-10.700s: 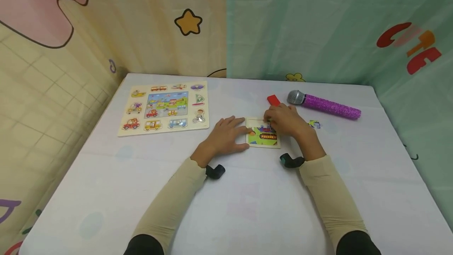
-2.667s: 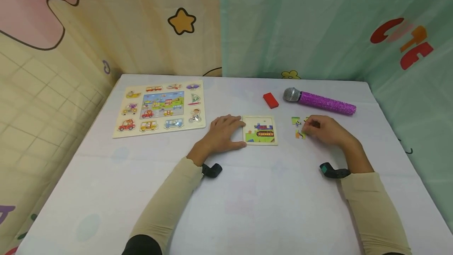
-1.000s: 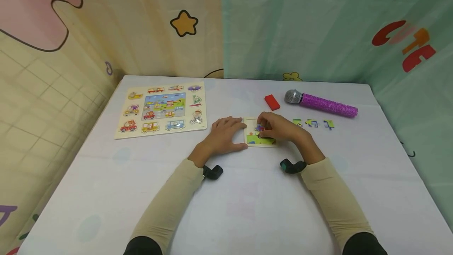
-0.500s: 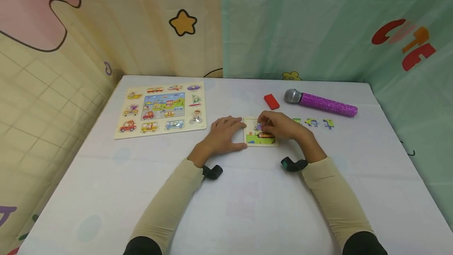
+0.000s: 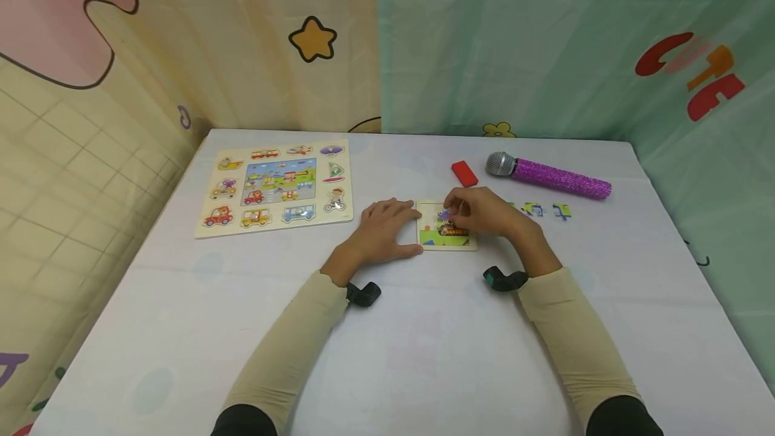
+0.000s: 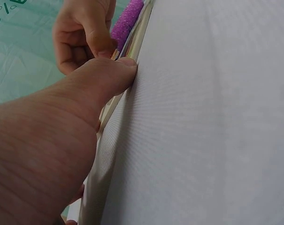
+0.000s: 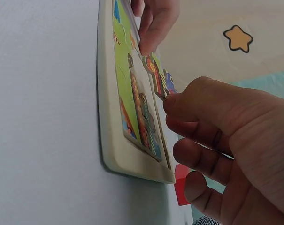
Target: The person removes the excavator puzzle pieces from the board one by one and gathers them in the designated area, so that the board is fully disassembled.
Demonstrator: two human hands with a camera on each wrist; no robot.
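Note:
In the head view, my left hand (image 5: 381, 233) lies with spread fingers against the left edge of a small square jigsaw board (image 5: 432, 206). Its thumb touches the lower left corner. Over that board my right hand (image 5: 481, 212) pinches a jigsaw piece between thumb and index finger. The right wrist view shows this jigsaw piece (image 7: 156, 77), printed red and blue, tilted up out of the board, its other fingers curled loosely. Green pieces and an orange-brown piece (image 7: 141, 110) sit inside the frame; bare backing shows beside them. The right hand hides part of the board in the head view.
Right of the board, loose jigsaw pieces (image 5: 562, 211) lie in a row, one partly covered by the right hand. Behind are a red block (image 5: 464, 173) and a glittery purple microphone (image 5: 560, 179). A larger vehicle puzzle board (image 5: 275, 187) lies at the left.
Since 2.7 s ago my right hand has come left from the loose pieces, now in a row, to the board. In the last second it has shifted slightly right; the left hand stays put.

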